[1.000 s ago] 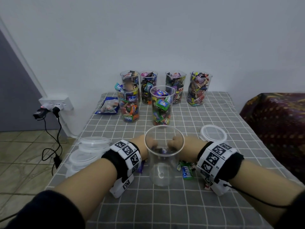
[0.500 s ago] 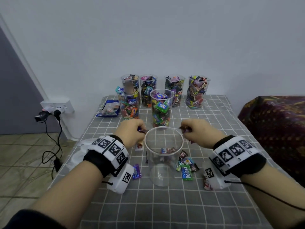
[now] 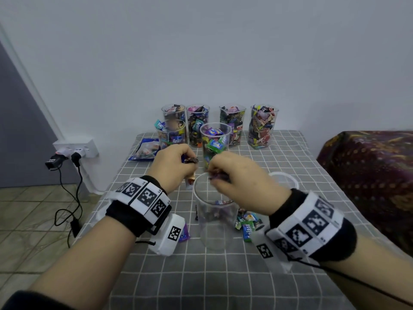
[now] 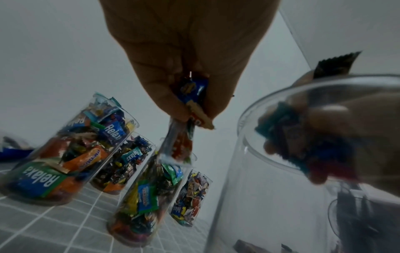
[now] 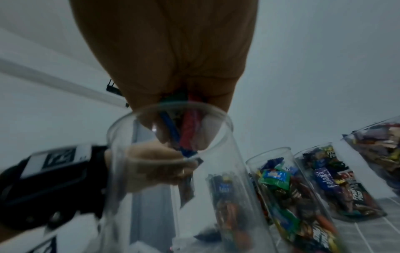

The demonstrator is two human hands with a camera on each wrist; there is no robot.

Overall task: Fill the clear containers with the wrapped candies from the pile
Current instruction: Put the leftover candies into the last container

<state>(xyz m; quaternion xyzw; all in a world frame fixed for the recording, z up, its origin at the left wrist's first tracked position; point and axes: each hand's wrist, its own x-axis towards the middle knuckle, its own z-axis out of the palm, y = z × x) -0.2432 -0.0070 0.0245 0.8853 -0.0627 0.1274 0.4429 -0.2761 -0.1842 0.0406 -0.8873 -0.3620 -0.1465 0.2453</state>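
Clear container (image 3: 215,217) near me now under both hands, up from pile: left hand (image 3: 173,167) & right hand (image 3: 240,177) each clutching candies (image 3: 218,175), drop next.

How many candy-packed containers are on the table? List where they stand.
6 containers: four in the back row, two just ahead. The near container is almost empty. None looks hidden.
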